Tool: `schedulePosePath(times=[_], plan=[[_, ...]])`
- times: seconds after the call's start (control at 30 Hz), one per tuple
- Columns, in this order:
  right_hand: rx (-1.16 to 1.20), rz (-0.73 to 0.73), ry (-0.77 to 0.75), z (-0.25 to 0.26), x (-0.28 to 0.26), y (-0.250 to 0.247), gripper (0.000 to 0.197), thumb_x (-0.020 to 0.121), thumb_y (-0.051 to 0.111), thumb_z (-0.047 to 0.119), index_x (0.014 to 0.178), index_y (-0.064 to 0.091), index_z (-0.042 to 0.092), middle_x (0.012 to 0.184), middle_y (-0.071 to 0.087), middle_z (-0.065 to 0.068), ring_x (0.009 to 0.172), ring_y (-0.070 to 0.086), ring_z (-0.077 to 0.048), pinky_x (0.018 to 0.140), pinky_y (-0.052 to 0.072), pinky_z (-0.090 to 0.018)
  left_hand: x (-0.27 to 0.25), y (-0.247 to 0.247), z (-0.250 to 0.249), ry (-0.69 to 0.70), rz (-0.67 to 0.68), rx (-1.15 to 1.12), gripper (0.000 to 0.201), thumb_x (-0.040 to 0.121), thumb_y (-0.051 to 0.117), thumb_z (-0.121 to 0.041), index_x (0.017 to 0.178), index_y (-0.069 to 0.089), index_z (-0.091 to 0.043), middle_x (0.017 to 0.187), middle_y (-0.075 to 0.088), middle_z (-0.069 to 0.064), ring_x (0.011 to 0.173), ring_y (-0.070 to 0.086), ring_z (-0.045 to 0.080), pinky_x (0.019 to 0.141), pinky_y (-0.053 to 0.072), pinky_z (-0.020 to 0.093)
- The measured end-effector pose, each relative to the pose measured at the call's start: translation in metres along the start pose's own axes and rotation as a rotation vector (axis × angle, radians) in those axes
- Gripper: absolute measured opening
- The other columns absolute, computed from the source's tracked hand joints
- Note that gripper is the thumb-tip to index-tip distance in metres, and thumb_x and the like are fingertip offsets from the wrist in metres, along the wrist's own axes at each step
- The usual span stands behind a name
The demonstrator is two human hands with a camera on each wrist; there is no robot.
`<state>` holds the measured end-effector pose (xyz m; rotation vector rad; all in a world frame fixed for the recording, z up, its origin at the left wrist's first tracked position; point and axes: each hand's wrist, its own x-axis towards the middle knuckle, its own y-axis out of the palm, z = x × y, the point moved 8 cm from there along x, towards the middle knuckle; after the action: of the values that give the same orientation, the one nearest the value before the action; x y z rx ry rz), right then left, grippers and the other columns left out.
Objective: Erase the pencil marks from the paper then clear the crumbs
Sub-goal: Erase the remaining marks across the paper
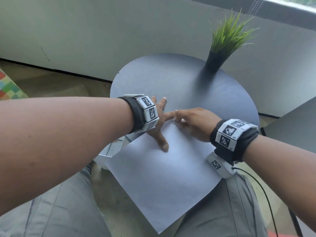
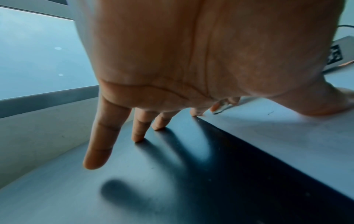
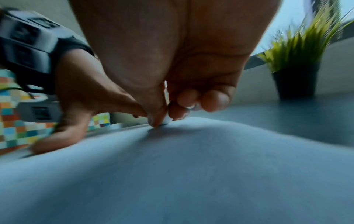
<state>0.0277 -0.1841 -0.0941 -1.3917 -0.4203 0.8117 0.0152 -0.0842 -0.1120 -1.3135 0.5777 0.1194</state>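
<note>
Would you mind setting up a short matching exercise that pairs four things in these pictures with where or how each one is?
Things:
1. left hand
2. right hand
3. potted plant
4. sheet of paper

States:
A. stands at the far edge of the round table
B. pinches a small white eraser against the paper
C. overhangs the table's near edge, above the person's lap
D. spread flat, thumb on the paper, other fingers on the table

Pairs: 1-D, 2-B, 3-A, 4-C
</note>
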Motion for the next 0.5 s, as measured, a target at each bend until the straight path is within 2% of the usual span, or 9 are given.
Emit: schedulePosePath(times=[0.07, 0.17, 0.23, 0.3, 0.33, 0.4, 0.47, 0.5], plan=[[-0.019, 0.011, -0.023, 0.006, -0.002, 0.002, 0.008, 0.094, 0.047, 0.028, 0.101, 0.047, 0.033, 0.104, 0.064, 0.001, 0.093, 0.060, -0.027, 0.074, 0.049, -0.036, 0.000, 0.001, 0.000, -0.008, 0.004, -0.003, 0.133, 0.041, 0.057, -0.098, 0.147, -0.010, -0.054, 0.163, -0.011, 0.013, 0.145, 0.010, 0.047, 0.101, 0.034, 0.064], [-0.012, 0.167, -0.161, 0.033, -0.017, 0.024, 0.005, 0.096, 0.050, 0.031, 0.099, 0.053, 0.030, 0.096, 0.058, 0.006, 0.090, 0.055, -0.020, 0.074, 0.048, -0.036, -0.001, 0.001, 0.000, -0.025, 0.011, 0.016, 0.138, 0.041, 0.055, -0.099, 0.148, -0.017, -0.051, 0.163, -0.013, 0.012, 0.144, 0.011, 0.047, 0.104, 0.032, 0.062], [-0.002, 0.139, -0.067, 0.012, -0.015, 0.013, 0.011, 0.097, 0.048, 0.033, 0.105, 0.055, 0.031, 0.099, 0.060, 0.008, 0.093, 0.055, -0.019, 0.076, 0.047, -0.034, 0.000, 0.000, -0.001, -0.025, 0.005, 0.019, 0.138, 0.041, 0.055, -0.100, 0.148, -0.018, -0.050, 0.163, -0.012, 0.012, 0.144, 0.013, 0.047, 0.104, 0.033, 0.061], [-0.065, 0.035, 0.032, -0.015, -0.010, -0.002, 0.014, 0.098, 0.044, 0.035, 0.104, 0.052, 0.025, 0.099, 0.063, 0.003, 0.093, 0.058, -0.025, 0.074, 0.048, -0.035, 0.001, -0.001, -0.002, -0.020, -0.005, 0.031, 0.139, 0.039, 0.053, -0.101, 0.147, -0.019, -0.050, 0.163, -0.009, 0.013, 0.142, 0.017, 0.048, 0.100, 0.036, 0.060], [-0.100, 0.022, 0.026, -0.017, -0.010, -0.002, 0.014, 0.097, 0.044, 0.033, 0.104, 0.050, 0.022, 0.098, 0.062, 0.001, 0.092, 0.058, -0.027, 0.072, 0.047, -0.035, 0.002, -0.001, -0.002, -0.019, -0.004, 0.036, 0.141, 0.037, 0.053, -0.101, 0.147, -0.018, -0.050, 0.163, -0.008, 0.013, 0.141, 0.019, 0.048, 0.099, 0.037, 0.059], [-0.131, 0.081, -0.088, 0.009, -0.015, 0.012, 0.012, 0.096, 0.048, 0.026, 0.108, 0.048, 0.021, 0.099, 0.058, 0.003, 0.092, 0.057, -0.024, 0.070, 0.044, -0.034, 0.002, -0.001, -0.002, -0.022, 0.004, 0.039, 0.143, 0.035, 0.054, -0.101, 0.148, -0.017, -0.050, 0.163, -0.008, 0.014, 0.140, 0.021, 0.048, 0.100, 0.036, 0.059], [-0.083, 0.171, -0.231, 0.038, -0.029, 0.030, 0.011, 0.096, 0.051, 0.026, 0.106, 0.051, 0.023, 0.097, 0.056, 0.006, 0.091, 0.054, -0.020, 0.073, 0.046, -0.037, 0.002, -0.002, -0.003, -0.026, 0.005, 0.047, 0.143, 0.034, 0.055, -0.100, 0.148, -0.017, -0.050, 0.163, -0.009, 0.014, 0.141, 0.020, 0.048, 0.102, 0.035, 0.060], [-0.059, 0.183, -0.220, 0.036, -0.029, 0.029, 0.009, 0.097, 0.051, 0.028, 0.105, 0.051, 0.024, 0.097, 0.056, 0.006, 0.092, 0.054, -0.019, 0.075, 0.046, -0.038, 0.001, -0.002, -0.003, -0.026, 0.007, 0.046, 0.143, 0.035, 0.055, -0.100, 0.148, -0.017, -0.050, 0.163, -0.009, 0.014, 0.142, 0.019, 0.049, 0.103, 0.034, 0.060]])
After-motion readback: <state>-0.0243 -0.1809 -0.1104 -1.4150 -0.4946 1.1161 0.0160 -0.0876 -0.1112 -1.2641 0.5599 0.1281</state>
